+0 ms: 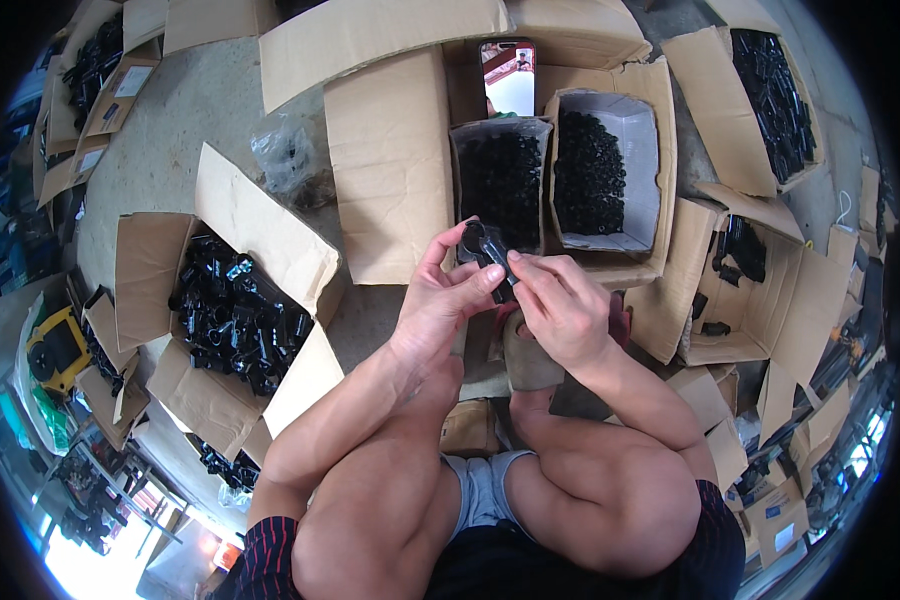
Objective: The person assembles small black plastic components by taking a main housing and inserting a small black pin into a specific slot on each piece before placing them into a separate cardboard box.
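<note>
A small black plastic part with a ring at one end point(476, 240) is held up between my two hands, over the near edge of a big carton point(390, 180). My left hand point(432, 300) is closed around it, thumb on its side. My right hand point(570, 312) pinches the same part at its right side; whether a second small piece sits in those fingertips cannot be made out. Just beyond my hands stand two bins inside the carton. The left bin point(454, 165) and the right bin point(642, 150) both hold heaps of small black pieces.
A phone point(510, 85) leans upright behind the bins. At my left an open carton point(150, 260) is full of glossy black parts. The carton on my right point(740, 345) has a few black parts. More cartons point(715, 110) surround me; a clear plastic bag point(288, 150) lies on the floor.
</note>
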{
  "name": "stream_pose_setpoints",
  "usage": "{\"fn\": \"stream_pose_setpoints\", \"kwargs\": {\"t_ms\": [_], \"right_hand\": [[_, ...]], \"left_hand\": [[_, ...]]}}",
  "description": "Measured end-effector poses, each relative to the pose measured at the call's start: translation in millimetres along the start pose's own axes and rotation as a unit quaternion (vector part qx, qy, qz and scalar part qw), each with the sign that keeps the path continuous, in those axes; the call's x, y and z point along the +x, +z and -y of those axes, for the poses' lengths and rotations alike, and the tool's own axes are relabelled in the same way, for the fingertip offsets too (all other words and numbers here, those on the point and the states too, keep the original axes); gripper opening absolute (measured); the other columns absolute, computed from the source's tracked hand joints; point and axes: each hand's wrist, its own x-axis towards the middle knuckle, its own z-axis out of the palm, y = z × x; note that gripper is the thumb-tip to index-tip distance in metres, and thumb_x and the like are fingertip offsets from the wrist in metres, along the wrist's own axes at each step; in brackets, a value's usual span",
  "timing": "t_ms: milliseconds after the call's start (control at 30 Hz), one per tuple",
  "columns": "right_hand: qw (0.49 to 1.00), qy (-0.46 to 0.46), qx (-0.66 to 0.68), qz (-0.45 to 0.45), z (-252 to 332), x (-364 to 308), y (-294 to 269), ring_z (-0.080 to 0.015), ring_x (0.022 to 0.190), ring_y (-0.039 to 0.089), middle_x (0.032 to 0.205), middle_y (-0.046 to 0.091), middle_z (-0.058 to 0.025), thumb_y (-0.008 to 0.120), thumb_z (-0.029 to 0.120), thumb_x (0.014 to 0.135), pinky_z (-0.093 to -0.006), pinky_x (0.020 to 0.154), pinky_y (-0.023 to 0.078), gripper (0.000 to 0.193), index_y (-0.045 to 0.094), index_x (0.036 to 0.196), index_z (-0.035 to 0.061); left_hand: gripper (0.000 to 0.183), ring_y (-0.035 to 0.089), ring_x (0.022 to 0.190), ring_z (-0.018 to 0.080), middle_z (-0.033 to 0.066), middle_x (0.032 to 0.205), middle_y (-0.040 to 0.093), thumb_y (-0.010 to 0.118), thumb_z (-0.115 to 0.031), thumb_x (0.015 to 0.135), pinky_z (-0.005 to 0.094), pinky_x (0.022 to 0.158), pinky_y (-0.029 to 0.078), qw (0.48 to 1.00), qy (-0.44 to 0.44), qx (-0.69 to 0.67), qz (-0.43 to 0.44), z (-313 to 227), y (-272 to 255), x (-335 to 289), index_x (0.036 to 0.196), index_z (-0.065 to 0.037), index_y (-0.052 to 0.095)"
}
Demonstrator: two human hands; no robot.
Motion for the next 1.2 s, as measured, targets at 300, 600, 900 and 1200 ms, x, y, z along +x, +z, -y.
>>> {"fn": "stream_pose_setpoints", "kwargs": {"t_ms": [300,600,900,1200], "right_hand": [[0.999,-0.029,0.010,-0.017,0.3,-3.5,3.3,-0.0229,0.079,0.072,0.097,0.072,-0.0094,0.078,-0.005,0.075,-0.0323,0.066,0.059,0.036,0.074,0.110,0.0028],[0.999,-0.022,-0.007,-0.027,-8.9,-0.5,-2.6,-0.0220,0.082,0.072,0.097,0.072,-0.0085,0.079,-0.005,0.073,-0.0321,0.068,0.060,0.038,0.075,0.110,0.0026],[0.999,-0.025,-0.003,0.024,2.1,-1.4,6.1,-0.0292,0.088,0.072,0.104,0.074,-0.0126,0.074,-0.007,0.080,-0.0390,0.077,0.059,0.032,0.075,0.110,0.0015],[0.980,-0.039,0.073,0.181,-3.0,29.0,-1.6,-0.0325,0.092,0.067,0.103,0.070,-0.0140,0.077,0.004,0.083,-0.0404,0.082,0.054,0.030,0.073,0.112,0.0007]], "left_hand": [[0.058,0.068,0.107,0.0139,0.0044,0.118,0.069,0.068,-0.010,0.098,0.0320,0.091,0.059,0.999,0.025,-0.036,0.011,-2.5,-1.1,-1.8,0.150,-0.018,0.043],[0.063,0.067,0.104,0.0115,0.0029,0.113,0.070,0.072,-0.009,0.096,0.0281,0.086,0.057,0.999,0.015,-0.029,0.006,-0.9,1.8,-0.8,0.150,-0.019,0.043],[0.071,0.061,0.071,0.0090,0.0003,0.090,0.066,0.082,-0.011,0.087,0.0245,0.064,0.051,0.995,0.030,-0.086,-0.028,7.5,-4.1,2.6,0.148,-0.018,0.046],[0.071,0.064,0.083,0.0081,-0.0009,0.091,0.069,0.083,-0.011,0.086,0.0249,0.073,0.052,0.997,0.066,0.011,-0.047,-7.3,-35.6,-12.9,0.148,-0.015,0.050]]}}
